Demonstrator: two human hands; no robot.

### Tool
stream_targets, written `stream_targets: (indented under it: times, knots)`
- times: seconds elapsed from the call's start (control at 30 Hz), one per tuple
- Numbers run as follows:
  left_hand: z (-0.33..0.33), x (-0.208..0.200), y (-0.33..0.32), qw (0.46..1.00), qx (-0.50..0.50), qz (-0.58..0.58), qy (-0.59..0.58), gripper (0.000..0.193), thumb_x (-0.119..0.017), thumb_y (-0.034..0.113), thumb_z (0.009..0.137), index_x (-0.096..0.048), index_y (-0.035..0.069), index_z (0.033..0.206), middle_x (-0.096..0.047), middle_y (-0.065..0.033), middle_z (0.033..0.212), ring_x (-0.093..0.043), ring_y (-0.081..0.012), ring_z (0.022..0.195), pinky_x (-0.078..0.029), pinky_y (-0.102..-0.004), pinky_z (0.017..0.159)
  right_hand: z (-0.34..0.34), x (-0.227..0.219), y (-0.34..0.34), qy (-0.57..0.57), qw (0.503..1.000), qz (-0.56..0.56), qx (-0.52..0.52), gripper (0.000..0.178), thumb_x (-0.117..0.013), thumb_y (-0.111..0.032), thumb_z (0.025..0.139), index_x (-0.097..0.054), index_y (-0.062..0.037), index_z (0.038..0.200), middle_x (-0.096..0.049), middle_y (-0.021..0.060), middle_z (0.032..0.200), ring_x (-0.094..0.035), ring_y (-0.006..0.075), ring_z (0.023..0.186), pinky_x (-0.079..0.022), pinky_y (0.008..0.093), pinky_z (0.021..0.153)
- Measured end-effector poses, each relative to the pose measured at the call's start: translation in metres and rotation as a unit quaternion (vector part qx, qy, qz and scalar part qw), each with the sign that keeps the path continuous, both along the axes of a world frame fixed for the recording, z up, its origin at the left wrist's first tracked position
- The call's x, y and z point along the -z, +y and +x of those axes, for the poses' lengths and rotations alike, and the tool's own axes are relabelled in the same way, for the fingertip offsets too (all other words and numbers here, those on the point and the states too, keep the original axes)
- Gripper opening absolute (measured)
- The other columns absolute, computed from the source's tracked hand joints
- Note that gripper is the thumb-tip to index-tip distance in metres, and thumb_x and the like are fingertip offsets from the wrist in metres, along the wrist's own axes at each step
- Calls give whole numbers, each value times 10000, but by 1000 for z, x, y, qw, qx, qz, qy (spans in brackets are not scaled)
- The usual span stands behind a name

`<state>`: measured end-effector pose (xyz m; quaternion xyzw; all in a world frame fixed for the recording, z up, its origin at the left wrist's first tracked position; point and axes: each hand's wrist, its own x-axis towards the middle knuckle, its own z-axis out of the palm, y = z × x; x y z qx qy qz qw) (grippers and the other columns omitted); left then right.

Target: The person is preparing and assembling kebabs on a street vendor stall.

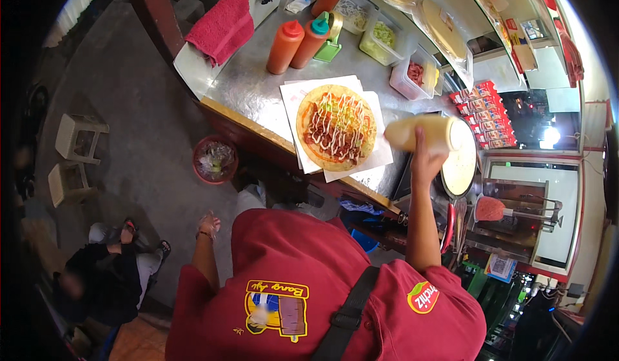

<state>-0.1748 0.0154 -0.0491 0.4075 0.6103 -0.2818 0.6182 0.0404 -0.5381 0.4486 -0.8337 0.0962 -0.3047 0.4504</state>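
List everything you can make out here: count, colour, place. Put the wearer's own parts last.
Counter: one, silver, centre
Paper: at least two sheets, white, on the counter
Topped flatbread: one, golden, on the paper
Squeeze bottle: one, pale yellow, above the counter
Pan: one, dark with red handle, right
Sauce bottles: three, orange-red, counter's far side
Tubs: at least three, clear, counter's back
Towel: one, red, counter's left corner
Packets: several, red, right
Bucket: one, reddish, floor
Stools: two, beige, left
Seated person: one, black top, lower left
Shirt: one, dark red, on wearer
Left hand: one, wearer's left
Right hand: one, around the squeeze bottle
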Motion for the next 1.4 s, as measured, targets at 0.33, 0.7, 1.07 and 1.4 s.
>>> stream_targets:
  times: [0.33,0.7,1.07,1.4]
  knots:
    - [103,8,30,998,6,45,-45,451,-584,474,1052,-627,63,1232,-690,-96,1055,-682,-194,922,-542,-281,686,33,61,115,-33,957,-255,-135,533,-913,-266,815,-667,21,1191,-726,133,1026,-693,282,941,-535,439,907]
    - [138,32,50,963,260,56,-34,317,-563,426,1070,-663,126,1094,-670,-3,839,-632,-116,690,-511,-265,610,-25,42,93,-18,939,-343,19,514,-844,-162,891,-597,82,1269,-667,170,1234,-653,272,1104,-494,412,1025]
    - [178,-57,15,919,389,43,-45,293,-552,372,1086,-664,101,1073,-670,23,818,-631,-80,696,-532,-257,647,34,47,70,-8,994,46,99,438,-859,-179,893,-670,104,1168,-730,136,1074,-683,214,987,-539,347,884]
    - [73,25,62,795,514,244,-209,236,-651,229,938,-755,107,1111,-744,-116,1181,-701,-268,1114,-563,-424,933,121,-76,216,269,611,-646,-371,553,-847,-346,695,-650,-80,1137,-766,144,947,-736,333,902,-493,528,935]
